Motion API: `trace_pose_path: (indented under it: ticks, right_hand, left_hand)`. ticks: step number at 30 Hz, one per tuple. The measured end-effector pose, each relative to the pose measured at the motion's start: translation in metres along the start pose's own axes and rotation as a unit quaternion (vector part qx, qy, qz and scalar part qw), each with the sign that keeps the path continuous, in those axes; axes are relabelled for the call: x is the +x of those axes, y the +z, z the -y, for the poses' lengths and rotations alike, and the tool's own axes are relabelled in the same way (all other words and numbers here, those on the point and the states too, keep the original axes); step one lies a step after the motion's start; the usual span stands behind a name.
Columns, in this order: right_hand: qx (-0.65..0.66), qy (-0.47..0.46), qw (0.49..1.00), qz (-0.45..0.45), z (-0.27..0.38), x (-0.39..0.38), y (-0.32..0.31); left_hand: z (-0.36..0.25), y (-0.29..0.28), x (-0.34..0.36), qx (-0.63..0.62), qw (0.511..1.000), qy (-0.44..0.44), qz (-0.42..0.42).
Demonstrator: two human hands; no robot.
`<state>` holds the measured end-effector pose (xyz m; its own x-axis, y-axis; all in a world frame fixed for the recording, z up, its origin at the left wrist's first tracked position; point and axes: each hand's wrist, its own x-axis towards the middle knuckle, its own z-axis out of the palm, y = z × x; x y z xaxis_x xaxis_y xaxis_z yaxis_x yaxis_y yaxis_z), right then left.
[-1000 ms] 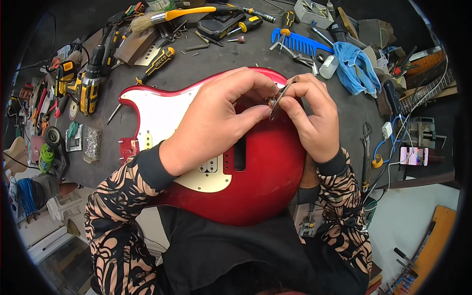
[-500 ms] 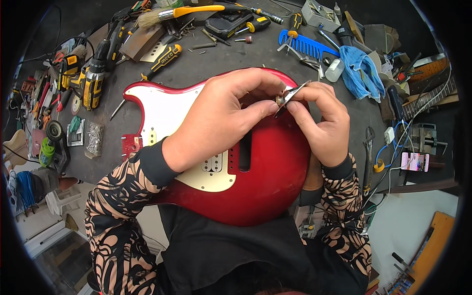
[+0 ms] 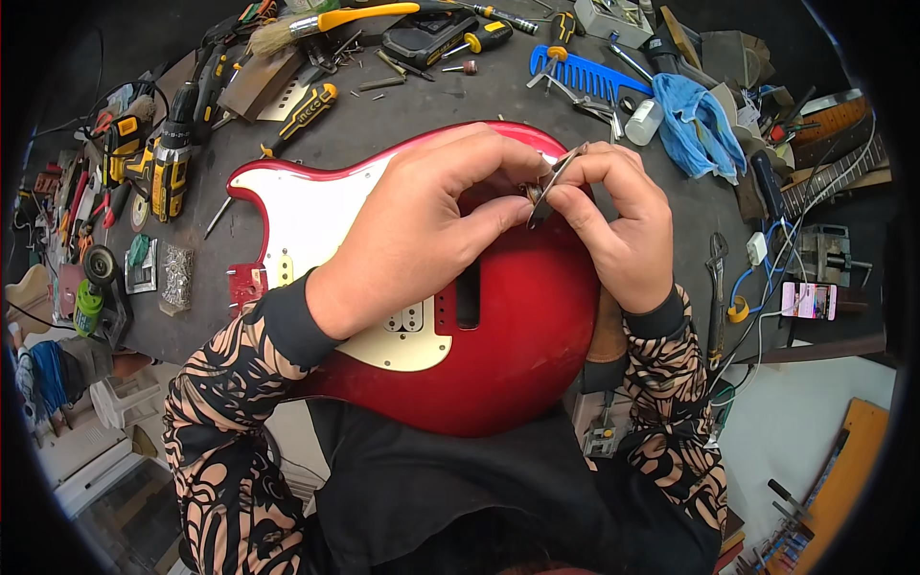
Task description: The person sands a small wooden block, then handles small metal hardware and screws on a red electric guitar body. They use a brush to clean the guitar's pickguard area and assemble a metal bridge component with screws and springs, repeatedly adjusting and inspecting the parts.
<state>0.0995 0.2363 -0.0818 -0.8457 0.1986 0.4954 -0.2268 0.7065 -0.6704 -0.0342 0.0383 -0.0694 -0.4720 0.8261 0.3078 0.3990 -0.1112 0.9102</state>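
Note:
A red electric guitar body (image 3: pixel 522 355) with a white pickguard (image 3: pixel 292 206) lies across the bench edge in front of me. Over its right part, both hands hold a thin metal jack plate (image 3: pixel 543 199) tilted on edge. My left hand (image 3: pixel 393 225) pinches the small round socket on the plate's left side between thumb and fingers. From the right, my right hand (image 3: pixel 628 225) grips the plate's edge between thumb and index finger. My fingers hide much of the socket and the body surface behind it. A dark rectangular slot shows below my left hand.
Behind the guitar lie a screwdriver (image 3: pixel 305 117), a brush (image 3: pixel 331 19), a blue comb (image 3: pixel 586 75) and a blue cloth (image 3: pixel 692 129). A yellow-black drill (image 3: pixel 171 168) stands at left. An adjustable wrench (image 3: pixel 716 297) and a lit phone (image 3: pixel 809 300) are at right.
The whole view has shifted slightly, so the bench and guitar sit a little further left and up. The plate is turned a bit between my fingers; both hands keep their grip.

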Motion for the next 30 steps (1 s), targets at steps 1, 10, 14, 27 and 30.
trace_pose_path:
  ticks: [1, 10, 14, 27, 30]
  right_hand:
    - [0.005, 0.000, 1.000, -0.002, 0.000, -0.001, 0.000]
    - [0.028, -0.005, 0.999, -0.021, 0.003, 0.000, 0.002]
    - [0.176, 0.068, 0.982, -0.005, -0.002, -0.003, 0.007]
    - [0.111, 0.005, 0.994, -0.011, -0.008, -0.001, 0.011]
    - [0.101, -0.007, 0.995, -0.021, -0.008, -0.001, 0.013]
  left_hand:
    - [-0.002, 0.000, 0.000, -0.025, 0.999, -0.028, -0.001]
    - [-0.001, -0.003, 0.002, -0.213, 0.960, -0.184, 0.005]
    - [0.001, -0.008, 0.005, -0.245, 0.949, -0.198, 0.014]
    - [0.000, -0.008, 0.007, -0.233, 0.948, -0.216, 0.025]
    - [0.000, -0.005, 0.006, -0.224, 0.953, -0.204, 0.013]
